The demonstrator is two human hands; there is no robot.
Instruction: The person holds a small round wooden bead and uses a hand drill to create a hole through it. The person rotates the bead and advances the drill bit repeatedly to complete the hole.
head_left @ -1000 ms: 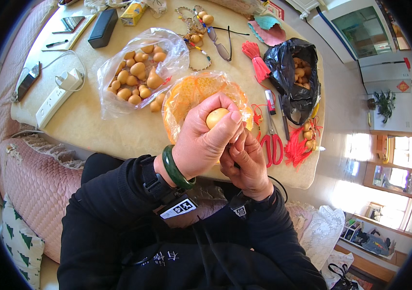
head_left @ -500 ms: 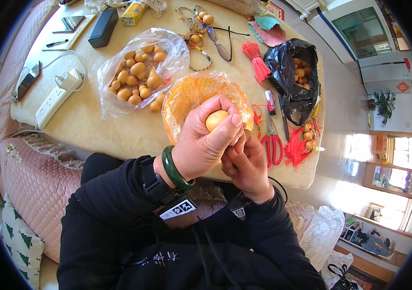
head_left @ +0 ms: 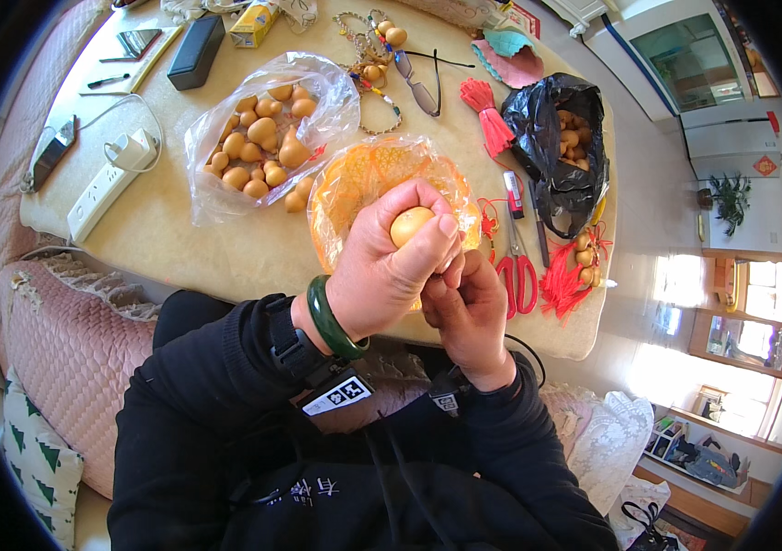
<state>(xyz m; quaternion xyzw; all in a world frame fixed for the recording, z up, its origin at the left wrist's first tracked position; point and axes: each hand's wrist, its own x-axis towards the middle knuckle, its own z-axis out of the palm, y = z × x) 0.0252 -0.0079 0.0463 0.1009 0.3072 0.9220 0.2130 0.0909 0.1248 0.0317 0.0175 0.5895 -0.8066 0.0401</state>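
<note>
My left hand [head_left: 377, 271], with a green bangle at its wrist, is wrapped round a small tan gourd [head_left: 411, 226]; the gourd's rounded end shows between thumb and curled fingers. Against the left fingertips, my right hand [head_left: 472, 321] is closed in a pinch. Whatever it grips is hidden by the fingers. Both hands are over the near edge of an orange-patterned, plastic-wrapped round thing [head_left: 354, 174]. To the right of my right hand lie red-handled scissors [head_left: 526, 285] and a red tassel with small gourds [head_left: 563, 283].
A clear plastic bag [head_left: 331, 78] of gourds lies left of centre, a black bag [head_left: 528, 119] of more at right. Around them are a red tassel bundle [head_left: 485, 119], sunglasses [head_left: 421, 96], beaded strings [head_left: 374, 78], a power strip [head_left: 101, 197] and a black box [head_left: 196, 53].
My right hand has shifted slightly, its fingers turning a little against the left fingertips. The left hand keeps its hold on the gourd, almost still.
</note>
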